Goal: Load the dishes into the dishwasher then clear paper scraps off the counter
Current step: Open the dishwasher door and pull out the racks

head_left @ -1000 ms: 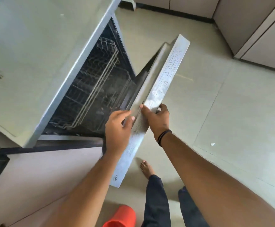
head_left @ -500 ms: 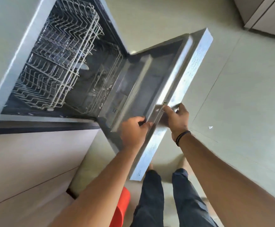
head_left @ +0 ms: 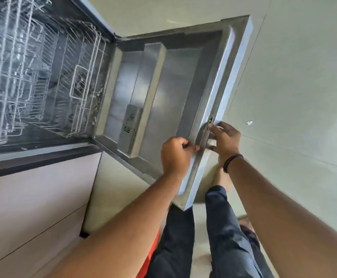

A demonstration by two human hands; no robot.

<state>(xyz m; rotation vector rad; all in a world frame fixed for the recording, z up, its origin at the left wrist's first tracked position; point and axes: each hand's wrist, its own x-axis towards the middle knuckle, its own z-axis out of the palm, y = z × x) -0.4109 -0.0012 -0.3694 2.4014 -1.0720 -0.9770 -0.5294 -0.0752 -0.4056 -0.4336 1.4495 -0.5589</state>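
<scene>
The dishwasher door (head_left: 169,85) hangs swung down and wide open, its steel inner face up, with a detergent box (head_left: 128,125) near its hinge side. My left hand (head_left: 175,155) grips the door's top edge from the inner side, fingers curled over the rim. My right hand (head_left: 224,140), with a black band on the wrist, holds the same edge from the outer side beside the latch (head_left: 210,119). Inside the open tub sit the white wire upper rack (head_left: 13,63) and lower rack (head_left: 83,93); they look blurred. No dishes or paper scraps can be made out for sure.
A pale cabinet front (head_left: 33,207) lies under the dark counter edge left of the door. My legs in dark trousers (head_left: 213,237) stand right below the door's edge. A red object (head_left: 150,255) sits by my legs. A small white scrap (head_left: 249,123) lies on the tiled floor.
The door has swung down from barely ajar to wide open, both hands staying on its top edge. The view has dropped closer, bringing the racks and inner door face into sight.
</scene>
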